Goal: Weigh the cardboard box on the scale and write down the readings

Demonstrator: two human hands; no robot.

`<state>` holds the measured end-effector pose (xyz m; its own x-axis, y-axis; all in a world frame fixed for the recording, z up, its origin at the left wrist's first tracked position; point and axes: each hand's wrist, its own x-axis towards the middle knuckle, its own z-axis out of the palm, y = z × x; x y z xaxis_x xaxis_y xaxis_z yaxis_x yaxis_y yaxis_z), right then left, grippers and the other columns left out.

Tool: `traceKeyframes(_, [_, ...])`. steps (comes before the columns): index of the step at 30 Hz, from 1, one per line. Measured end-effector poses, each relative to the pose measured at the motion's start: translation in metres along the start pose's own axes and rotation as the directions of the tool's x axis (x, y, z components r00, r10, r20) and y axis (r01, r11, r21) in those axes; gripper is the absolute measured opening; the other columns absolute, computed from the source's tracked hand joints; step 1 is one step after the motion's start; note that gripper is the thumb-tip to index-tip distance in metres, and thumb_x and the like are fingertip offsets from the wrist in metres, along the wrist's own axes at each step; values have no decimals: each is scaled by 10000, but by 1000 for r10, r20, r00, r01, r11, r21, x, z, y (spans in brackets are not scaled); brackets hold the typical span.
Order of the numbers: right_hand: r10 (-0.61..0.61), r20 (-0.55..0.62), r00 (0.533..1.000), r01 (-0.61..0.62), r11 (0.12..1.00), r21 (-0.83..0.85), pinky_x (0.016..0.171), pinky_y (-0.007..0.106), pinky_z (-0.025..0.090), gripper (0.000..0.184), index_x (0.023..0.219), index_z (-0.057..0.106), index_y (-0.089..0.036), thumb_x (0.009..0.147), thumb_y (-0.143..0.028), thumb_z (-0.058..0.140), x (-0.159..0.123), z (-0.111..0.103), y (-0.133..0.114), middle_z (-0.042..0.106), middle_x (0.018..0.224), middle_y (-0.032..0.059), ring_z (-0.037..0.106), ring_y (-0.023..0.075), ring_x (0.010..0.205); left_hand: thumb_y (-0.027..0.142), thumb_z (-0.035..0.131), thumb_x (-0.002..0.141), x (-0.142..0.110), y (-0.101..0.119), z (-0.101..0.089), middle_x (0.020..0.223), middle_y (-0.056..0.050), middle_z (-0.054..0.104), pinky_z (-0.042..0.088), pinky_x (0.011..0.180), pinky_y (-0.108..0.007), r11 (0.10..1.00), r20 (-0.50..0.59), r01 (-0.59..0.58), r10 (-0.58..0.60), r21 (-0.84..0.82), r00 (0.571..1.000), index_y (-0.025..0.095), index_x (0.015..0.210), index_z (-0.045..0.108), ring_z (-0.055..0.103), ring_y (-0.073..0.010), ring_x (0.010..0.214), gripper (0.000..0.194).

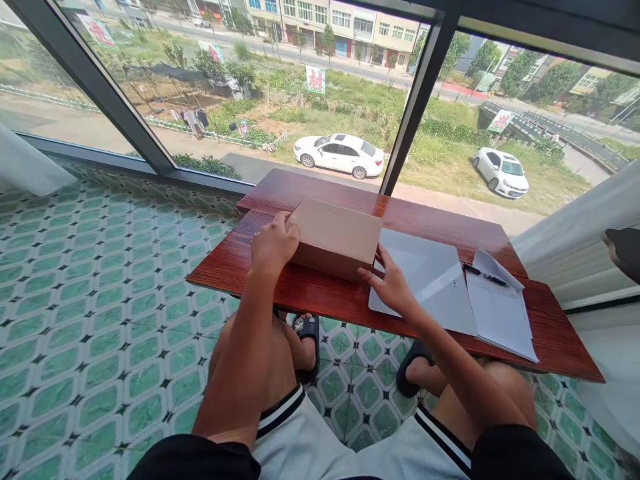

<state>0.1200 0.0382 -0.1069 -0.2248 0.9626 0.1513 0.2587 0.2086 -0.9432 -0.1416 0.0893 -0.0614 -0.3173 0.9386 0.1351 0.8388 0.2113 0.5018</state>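
Note:
A closed brown cardboard box (335, 230) rests on the reddish wooden table (225, 257) in front of me. My left hand (275, 243) grips the box's left end, with its fingers curled over the side and partly hidden. At the opposite end, my right hand (390, 280) holds the right front corner between thumb and fingers. Just right of the box lies a closed grey laptop (425, 273), close beside my right hand.
Right of the laptop is an open notepad (503, 310) with a black pen (495, 280) on it. Behind the table stand large windows with a dark frame post (417, 100). White curtains (595, 227) hang at the right, and green patterned tiles (110, 320) cover the floor.

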Motion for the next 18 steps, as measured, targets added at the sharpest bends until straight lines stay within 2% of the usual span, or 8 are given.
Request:
traceKeyframes(8, [5, -16, 1000, -4, 994, 108, 1114, 426, 511, 856, 1592, 295, -288, 867, -507, 693, -1, 5, -3, 403, 1589, 71, 417, 245, 1447, 440, 307, 973, -1, 3, 3, 1122, -222, 731, 465, 904, -555, 1000, -24, -19, 19, 10, 1000, 204, 1252, 647, 673, -430, 1041, 500])
traceKeyframes(18, [-16, 26, 1000, 12, 991, 136, 1138, 395, 485, 883, 1612, 244, -281, 879, -529, 668, 2, 2, -4, 389, 1601, 47, 405, 227, 1460, 414, 290, 966, -5, 8, -1, 1092, -199, 744, 455, 931, -541, 999, -79, -30, 31, 19, 996, 211, 1197, 689, 678, -415, 1036, 504])
